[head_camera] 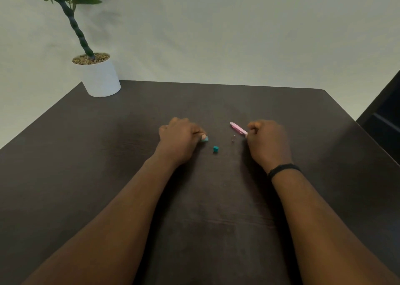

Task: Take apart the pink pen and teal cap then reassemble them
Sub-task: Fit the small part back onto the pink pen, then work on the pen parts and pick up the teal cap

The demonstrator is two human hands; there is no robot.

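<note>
Two hands are down on the dark table (303, 116), and the pen is in pieces between them. My right hand (269, 143) is curled shut around the lower end of the pink pen barrel (238, 129), which sticks up and to the left out of the fist, clear of the tabletop at its free end. My left hand (180, 137) pinches a small teal piece (205, 139) between fingertip and thumb, right at the table surface; I judge it to be the cap or part of it, though it is too small to be sure. A second small teal block (215, 148) lies loose between the hands, and a tiny clear part (233, 138), perhaps a spring, lies just beside the right hand. These bits look light, stiff plastic, smooth enough to skid or roll, so I would take them by their flat sides with fingertips only. A white potted plant (100, 77) stands well apart at the far left corner
</note>
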